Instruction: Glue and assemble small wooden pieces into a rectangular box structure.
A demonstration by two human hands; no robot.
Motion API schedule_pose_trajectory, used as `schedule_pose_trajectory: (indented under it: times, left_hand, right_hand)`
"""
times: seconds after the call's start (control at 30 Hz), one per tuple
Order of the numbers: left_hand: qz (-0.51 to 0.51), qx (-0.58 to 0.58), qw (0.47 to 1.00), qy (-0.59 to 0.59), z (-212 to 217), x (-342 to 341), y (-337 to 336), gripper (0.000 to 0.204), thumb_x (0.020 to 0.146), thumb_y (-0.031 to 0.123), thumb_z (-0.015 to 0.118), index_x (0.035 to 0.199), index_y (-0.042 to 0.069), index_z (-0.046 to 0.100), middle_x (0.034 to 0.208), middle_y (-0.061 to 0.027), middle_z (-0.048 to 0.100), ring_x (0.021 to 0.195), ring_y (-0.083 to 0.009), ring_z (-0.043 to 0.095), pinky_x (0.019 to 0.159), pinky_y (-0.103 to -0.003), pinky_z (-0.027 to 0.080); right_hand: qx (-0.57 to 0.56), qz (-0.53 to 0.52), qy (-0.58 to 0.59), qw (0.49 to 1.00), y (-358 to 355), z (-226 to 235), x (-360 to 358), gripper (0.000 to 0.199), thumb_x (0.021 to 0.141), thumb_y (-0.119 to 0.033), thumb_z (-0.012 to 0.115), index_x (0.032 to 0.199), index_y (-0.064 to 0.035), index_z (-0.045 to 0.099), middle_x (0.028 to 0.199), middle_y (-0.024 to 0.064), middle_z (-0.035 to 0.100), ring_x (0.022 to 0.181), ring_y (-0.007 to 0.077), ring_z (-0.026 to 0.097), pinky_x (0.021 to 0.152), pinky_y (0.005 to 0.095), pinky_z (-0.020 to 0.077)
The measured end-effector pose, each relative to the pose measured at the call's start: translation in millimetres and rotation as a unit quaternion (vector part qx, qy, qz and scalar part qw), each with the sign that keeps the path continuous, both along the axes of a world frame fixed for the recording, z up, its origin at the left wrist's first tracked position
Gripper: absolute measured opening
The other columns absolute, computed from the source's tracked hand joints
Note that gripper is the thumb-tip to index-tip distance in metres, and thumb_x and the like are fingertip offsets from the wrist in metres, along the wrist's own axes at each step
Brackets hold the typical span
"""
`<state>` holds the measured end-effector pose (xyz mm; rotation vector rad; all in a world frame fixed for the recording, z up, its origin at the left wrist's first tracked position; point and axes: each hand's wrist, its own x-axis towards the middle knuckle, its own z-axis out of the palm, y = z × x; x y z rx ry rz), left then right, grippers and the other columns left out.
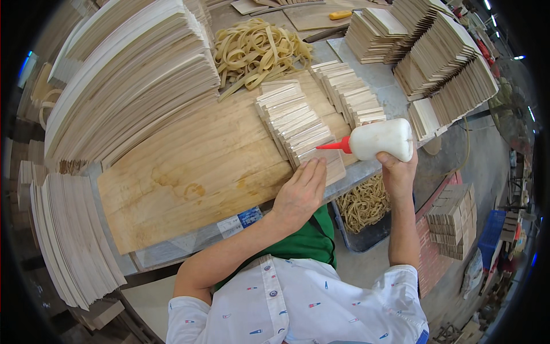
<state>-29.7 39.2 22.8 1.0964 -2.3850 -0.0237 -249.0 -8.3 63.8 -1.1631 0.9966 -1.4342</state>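
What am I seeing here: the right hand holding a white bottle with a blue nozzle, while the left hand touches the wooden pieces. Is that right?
Not quite: the nozzle is red, not blue, as the head view shows. The rest fits: the right hand holds the white bottle, and the left hand touches the wooden pieces.

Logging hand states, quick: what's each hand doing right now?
Left hand: open, fingers outstretched, fingertips at the near end of the overlapping wooden slats.
Right hand: closed, holding the white bottle with its red nozzle.
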Motion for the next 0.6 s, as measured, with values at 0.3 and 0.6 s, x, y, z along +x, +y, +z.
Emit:
schedule_pose_trajectory:
  times: [0.3, 0.6]
  left_hand:
    - [0.0, -0.008, 1.0, -0.014, 0, -1, -2, 0.044, 0.072, 0.009, 0.055, 0.111, -0.011, 0.06, 0.125, -0.0192, 0.055, 0.118, -0.0306, 0.052, 0.101, -0.036, 0.044]
    - [-0.044, 0.102, 0.993, 0.044, 33, -40, -22, 0.045, 0.072, 0.013, 0.059, 0.111, -0.01, 0.058, 0.125, -0.0221, 0.053, 0.12, -0.0334, 0.048, 0.101, -0.038, 0.042]
  right_hand:
    - [-0.028, -0.046, 0.033, 0.998, -9, 7, -32, 0.065, 0.074, -0.003, 0.077, 0.129, 0.0022, 0.045, 0.119, 0.0131, 0.06, 0.111, 0.0227, 0.059, 0.097, 0.0363, 0.0462]
    - [-0.062, -0.107, -0.163, 0.979, -25, 24, -69, 0.054, 0.088, -0.023, 0.066, 0.132, -0.0002, 0.042, 0.126, 0.0158, 0.054, 0.116, 0.0295, 0.057, 0.096, 0.0462, 0.0504]
